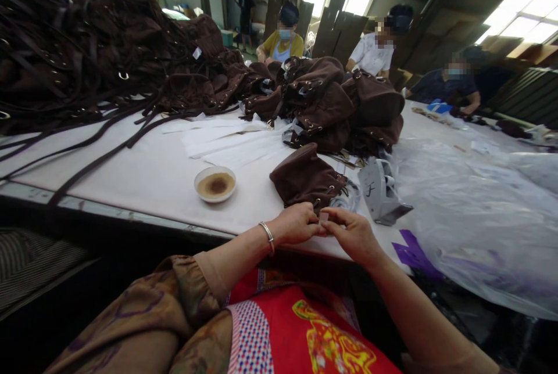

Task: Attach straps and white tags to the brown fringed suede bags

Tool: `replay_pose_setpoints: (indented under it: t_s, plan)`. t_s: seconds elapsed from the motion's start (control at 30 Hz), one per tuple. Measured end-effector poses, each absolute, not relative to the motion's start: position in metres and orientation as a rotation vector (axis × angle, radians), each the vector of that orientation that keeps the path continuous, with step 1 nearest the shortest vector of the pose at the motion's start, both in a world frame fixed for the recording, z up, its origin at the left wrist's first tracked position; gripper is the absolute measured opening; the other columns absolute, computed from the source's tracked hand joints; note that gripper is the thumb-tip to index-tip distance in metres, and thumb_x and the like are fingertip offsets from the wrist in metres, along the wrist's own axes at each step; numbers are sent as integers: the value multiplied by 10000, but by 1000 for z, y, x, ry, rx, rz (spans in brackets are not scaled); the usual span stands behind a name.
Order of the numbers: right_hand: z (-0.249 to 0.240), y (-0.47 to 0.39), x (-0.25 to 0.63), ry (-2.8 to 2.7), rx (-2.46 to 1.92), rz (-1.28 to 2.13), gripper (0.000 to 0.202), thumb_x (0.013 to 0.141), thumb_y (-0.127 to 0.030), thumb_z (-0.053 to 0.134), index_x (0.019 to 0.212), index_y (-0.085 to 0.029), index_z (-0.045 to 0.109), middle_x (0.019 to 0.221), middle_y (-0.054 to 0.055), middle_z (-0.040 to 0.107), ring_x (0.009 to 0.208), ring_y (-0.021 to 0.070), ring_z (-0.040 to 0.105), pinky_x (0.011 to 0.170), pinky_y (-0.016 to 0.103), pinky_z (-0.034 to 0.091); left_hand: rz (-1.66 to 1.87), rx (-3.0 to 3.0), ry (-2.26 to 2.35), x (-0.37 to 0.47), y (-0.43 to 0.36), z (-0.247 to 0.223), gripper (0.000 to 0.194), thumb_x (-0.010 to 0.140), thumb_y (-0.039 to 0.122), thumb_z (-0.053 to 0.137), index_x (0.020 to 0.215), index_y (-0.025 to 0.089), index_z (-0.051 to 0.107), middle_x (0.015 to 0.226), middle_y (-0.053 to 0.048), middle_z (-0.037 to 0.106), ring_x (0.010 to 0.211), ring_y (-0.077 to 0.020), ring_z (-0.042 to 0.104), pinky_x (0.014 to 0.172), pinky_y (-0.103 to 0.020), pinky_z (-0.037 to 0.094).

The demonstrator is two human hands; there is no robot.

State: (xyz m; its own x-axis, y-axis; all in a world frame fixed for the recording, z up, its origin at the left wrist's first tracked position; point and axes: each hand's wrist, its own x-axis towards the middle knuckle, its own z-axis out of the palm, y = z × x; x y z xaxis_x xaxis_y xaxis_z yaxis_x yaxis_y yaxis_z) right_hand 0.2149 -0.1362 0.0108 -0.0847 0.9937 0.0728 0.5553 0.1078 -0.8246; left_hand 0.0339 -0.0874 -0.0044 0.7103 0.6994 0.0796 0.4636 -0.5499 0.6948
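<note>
My left hand (297,223), with a silver bangle at the wrist, is closed near the table's front edge. Facing it, my right hand (352,233) pinches a small pale pinkish piece (323,217), and the fingertips of both hands meet around it. Just beyond them a small dark brown drawstring bag (305,176) with metal eyelets lies on its side on the white table (170,188). A grey-white tape dispenser (378,191) stands to the right of the bag. On the left is a white dish (215,184) with something brownish in it.
Brown bags with long straps (87,43) are heaped at the back left, and more bags (331,101) at the centre. White strips (235,139) lie before them. Clear plastic sheeting (483,217) covers the right side. Several people are across the table and beyond.
</note>
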Motion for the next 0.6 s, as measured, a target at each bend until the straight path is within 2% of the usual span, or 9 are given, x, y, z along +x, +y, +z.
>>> replay_pose_setpoints:
  t_s: [0.13,0.3,0.43,0.6]
  plan:
    - [34,-130,220,-2043,-1462,720,182,848,-265,590,964,-224,724,979,44,726,905,212,661,840,352,514,454,2253,879,34,-86,-3,348,842,476,631,750,160,744,784,-16,551,671,-110,504,593,-233,361]
    - [59,-119,223,-2304,-1299,613,157,876,-237,581,932,-217,726,913,43,703,853,175,638,785,294,490,437,2258,863,33,-88,-2,297,841,451,637,825,186,772,845,-29,594,747,-135,555,633,-241,383]
    - [64,-116,215,-2546,-1287,268,136,862,-164,572,800,-190,689,800,40,653,777,164,588,728,282,435,461,2266,870,34,-87,-1,302,843,445,630,790,182,769,834,-31,598,729,-139,553,620,-251,377]
    - [54,-124,205,-2696,-1166,-336,209,890,-164,545,692,-167,614,720,68,583,735,194,508,717,337,368,469,2256,935,35,-84,-2,343,833,454,632,698,159,745,721,-17,564,618,-111,488,558,-250,331]
